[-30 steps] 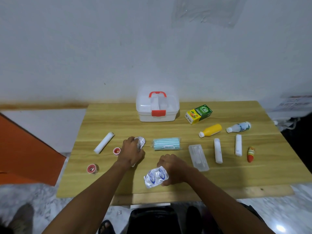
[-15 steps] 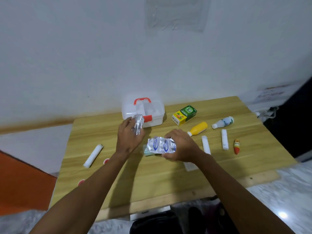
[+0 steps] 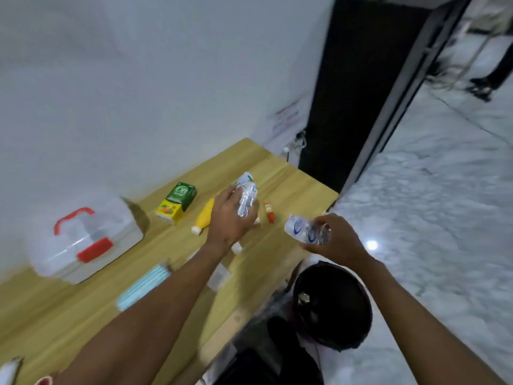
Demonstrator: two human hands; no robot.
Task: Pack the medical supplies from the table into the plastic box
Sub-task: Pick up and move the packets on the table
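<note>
The clear plastic box [image 3: 86, 240] with a red handle and red latch sits closed at the left of the wooden table [image 3: 263, 251]. My left hand [image 3: 230, 218] is raised over the table's right part, shut on a crumpled silver foil pack [image 3: 247, 200]. My right hand [image 3: 333, 240] is past the table's right edge, above a black bin [image 3: 333, 301], gripping a silver foil strip with blue print [image 3: 305, 232]. On the table lie a green and yellow carton [image 3: 177, 201], a yellow bottle [image 3: 204, 218], a small red tube [image 3: 269, 211] and a pale blue mask pack [image 3: 141, 284].
A white roll [image 3: 9, 369] shows at the lower left corner. A white bottle [image 3: 245, 177] peeks out behind my left hand. The white wall runs behind the table, a dark doorway [image 3: 361, 93] stands to the right, and marble floor [image 3: 430, 204] spreads beyond. The view is tilted and blurred.
My head has swung to the right. Both hands moved right with their foil packs, from beside the box to the table's right end; the right hand is now over the black bin.
</note>
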